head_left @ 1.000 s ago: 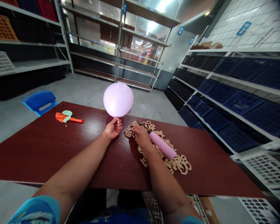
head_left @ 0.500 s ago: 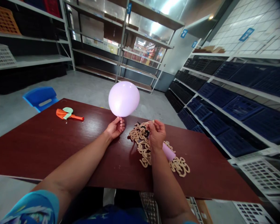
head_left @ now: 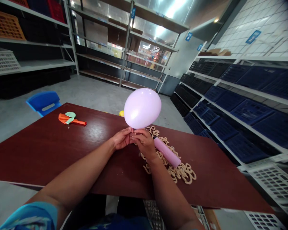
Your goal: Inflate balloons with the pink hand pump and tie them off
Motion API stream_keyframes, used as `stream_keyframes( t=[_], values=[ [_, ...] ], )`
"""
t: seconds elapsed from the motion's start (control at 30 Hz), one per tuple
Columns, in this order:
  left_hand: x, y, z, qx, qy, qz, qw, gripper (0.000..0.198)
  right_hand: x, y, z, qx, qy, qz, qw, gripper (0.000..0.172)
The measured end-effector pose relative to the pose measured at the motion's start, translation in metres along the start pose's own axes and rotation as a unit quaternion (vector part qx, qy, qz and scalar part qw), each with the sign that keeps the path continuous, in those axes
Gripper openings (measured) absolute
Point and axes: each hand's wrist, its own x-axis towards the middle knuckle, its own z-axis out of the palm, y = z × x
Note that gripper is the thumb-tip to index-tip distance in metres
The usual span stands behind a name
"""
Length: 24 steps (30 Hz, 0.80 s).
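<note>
An inflated pale purple balloon stands above the table, its neck pinched low down by my left hand. Close against it, my right hand has its fingers closed at the base of the balloon; whether they grip the neck or some small thing is hidden. Beneath and to the right of my right hand lies a pink cylinder with a dark end, which looks like a hand pump. It rests on a heap of beige curly strands.
On the brown table, an orange deflated balloon and a mint green one lie far left. A blue chair stands beyond that corner. Shelves with dark blue crates line the right; a metal rack stands behind.
My right hand has moved left from over the beige strands to join my left hand at the balloon's neck. The balloon has shifted right and tilted, and more of the pink cylinder shows.
</note>
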Motion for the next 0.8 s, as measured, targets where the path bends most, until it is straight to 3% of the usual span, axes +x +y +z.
stream_keyframes(
  t=[0.13,0.23,0.3,0.4,0.5,0.63,0.7,0.8],
  values=[
    [0.002,-0.002,0.0,0.011,0.021,0.026,0.999,0.019,-0.001,0.001,0.005,-0.063,-0.03,-0.018,0.997,0.012],
    [0.002,0.001,0.0,0.016,0.023,0.053,0.998,0.018,-0.001,-0.001,0.002,-0.011,0.005,0.022,1.0,0.008],
    [0.002,0.004,0.002,0.011,0.007,0.053,0.999,0.017,-0.001,0.001,0.002,0.042,0.076,0.11,0.99,0.011],
    [0.0,0.008,0.005,0.002,-0.018,0.031,0.999,0.018,-0.003,0.008,0.007,0.13,0.139,0.289,0.938,0.022],
    [0.0,0.009,0.005,0.0,-0.031,0.016,0.999,0.018,-0.006,0.015,0.018,0.247,0.066,0.384,0.887,0.034],
    [0.003,0.01,-0.002,0.014,0.007,0.048,0.999,0.019,-0.007,0.013,0.017,0.285,-0.084,0.373,0.879,0.036],
    [0.006,0.011,-0.007,0.04,0.056,0.08,0.994,0.021,-0.005,0.008,0.007,0.275,-0.111,0.374,0.878,0.03],
    [0.011,0.011,-0.015,0.101,0.129,0.13,0.978,0.027,0.004,-0.002,-0.012,0.285,-0.099,0.412,0.86,0.03]
  ],
)
